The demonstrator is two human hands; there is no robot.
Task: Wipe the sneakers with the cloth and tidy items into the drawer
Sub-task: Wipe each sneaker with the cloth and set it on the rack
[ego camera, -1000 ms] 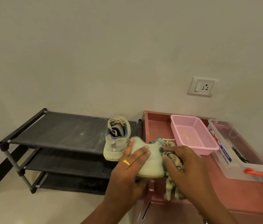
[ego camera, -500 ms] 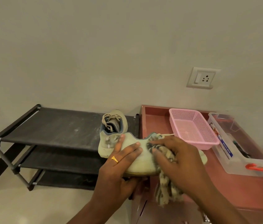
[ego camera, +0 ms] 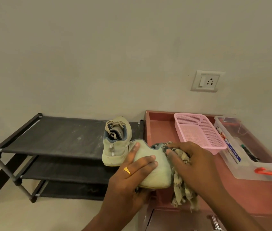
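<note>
While the left hand (ego camera: 131, 177) comes in from the lower edge of the view with its forearm angled up and to the right, its fingers are curled round the pale green sneaker (ego camera: 153, 172) and grip it, forefinger reaching up toward the collar and a gold ring (ego camera: 127, 170) on one finger. The thumb is hidden beneath the shoe. This sneaker is held in the air over the front left corner of the reddish cabinet top (ego camera: 248, 194), with its sole edge turned toward the person.

From the lower right, the right hand (ego camera: 193, 165) lies palm down with fingers bent over a patterned cloth (ego camera: 182, 185), bunching it and pressing it against the side of the held sneaker. The loose end of the cloth hangs down past the front edge of the cabinet top.

A second sneaker (ego camera: 116, 147) stands on the right end of the black shoe rack's (ego camera: 56, 137) top shelf, laces loose, just beside the cabinet.

At the back edge of the cabinet top sits a pink mesh basket (ego camera: 198, 130). Along the right edge, touching the basket's corner, stands a clear plastic box (ego camera: 242, 155) with an orange latch (ego camera: 268, 171) and a blue label. It holds dark pen-like items, though the rest of its contents are too unclear to name.
</note>
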